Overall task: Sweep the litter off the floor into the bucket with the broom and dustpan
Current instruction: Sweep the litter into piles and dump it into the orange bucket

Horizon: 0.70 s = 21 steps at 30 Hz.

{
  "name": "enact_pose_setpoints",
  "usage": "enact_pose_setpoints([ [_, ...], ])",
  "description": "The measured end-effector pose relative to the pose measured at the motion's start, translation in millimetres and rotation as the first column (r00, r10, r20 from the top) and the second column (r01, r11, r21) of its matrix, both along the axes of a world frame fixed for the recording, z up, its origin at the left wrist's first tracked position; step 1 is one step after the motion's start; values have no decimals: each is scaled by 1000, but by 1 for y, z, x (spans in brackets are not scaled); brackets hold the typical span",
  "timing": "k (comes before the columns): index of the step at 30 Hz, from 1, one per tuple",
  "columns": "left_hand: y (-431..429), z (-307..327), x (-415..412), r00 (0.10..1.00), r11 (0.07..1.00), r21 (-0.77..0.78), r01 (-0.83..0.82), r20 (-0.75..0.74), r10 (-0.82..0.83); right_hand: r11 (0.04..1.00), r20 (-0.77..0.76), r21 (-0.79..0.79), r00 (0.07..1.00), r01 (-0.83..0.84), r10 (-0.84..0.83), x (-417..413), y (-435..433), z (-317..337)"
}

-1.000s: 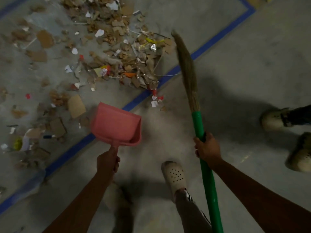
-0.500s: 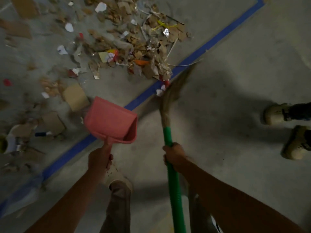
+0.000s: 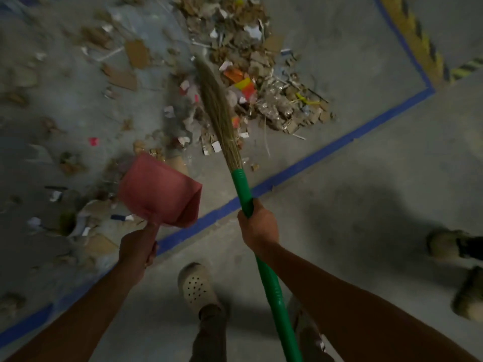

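My left hand (image 3: 137, 246) grips the handle of a pink dustpan (image 3: 159, 192), held above the floor with its mouth facing left and away. My right hand (image 3: 258, 226) grips the green handle of a broom (image 3: 241, 184). Its straw bristles (image 3: 217, 105) reach up into a heap of litter (image 3: 261, 82): cardboard scraps, paper bits, plastic and coloured wrappers. More scraps (image 3: 117, 74) lie scattered over the floor to the left. No bucket is in view.
A blue tape line (image 3: 326, 150) crosses the concrete floor diagonally, with yellow-black hazard tape (image 3: 428, 50) at top right. My clog-shod foot (image 3: 196, 286) stands below the dustpan. Another person's shoes (image 3: 452, 246) are at the right edge.
The broom has swung from the near edge of the heap, by the blue line, up across the blue line into the litter heap. The view shifted, and the dustpan stays in my left hand.
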<state>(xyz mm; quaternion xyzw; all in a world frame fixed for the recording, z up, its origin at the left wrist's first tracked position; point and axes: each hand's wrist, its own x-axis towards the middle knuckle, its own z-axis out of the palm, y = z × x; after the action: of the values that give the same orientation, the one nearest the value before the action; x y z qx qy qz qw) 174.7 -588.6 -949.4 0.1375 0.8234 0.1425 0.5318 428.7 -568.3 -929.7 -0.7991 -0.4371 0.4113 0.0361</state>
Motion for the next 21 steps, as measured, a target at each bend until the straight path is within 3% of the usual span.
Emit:
enact_pose_setpoints([
  [3,13,8,4,996,996,40,85,-18,-84,1000,38,10,999,-25,25,14,1,5],
  [7,25,8,18,987,986,40,160,-4,-160,985,11,-21,985,172,-172,43,-9,0],
  [10,29,5,33,990,990,17,138,0,-139,905,24,-108,911,412,-412,62,-25,-13],
  [14,26,-1,49,993,993,-10,119,4,-119,753,86,-282,797,595,-598,76,-51,-23],
  [17,21,-4,59,991,990,-36,133,-15,-133,757,1,-420,834,501,-551,64,-66,-39],
  [21,17,-5,75,996,995,-62,79,-34,-81,875,-139,-451,955,174,-262,42,-62,-50],
])
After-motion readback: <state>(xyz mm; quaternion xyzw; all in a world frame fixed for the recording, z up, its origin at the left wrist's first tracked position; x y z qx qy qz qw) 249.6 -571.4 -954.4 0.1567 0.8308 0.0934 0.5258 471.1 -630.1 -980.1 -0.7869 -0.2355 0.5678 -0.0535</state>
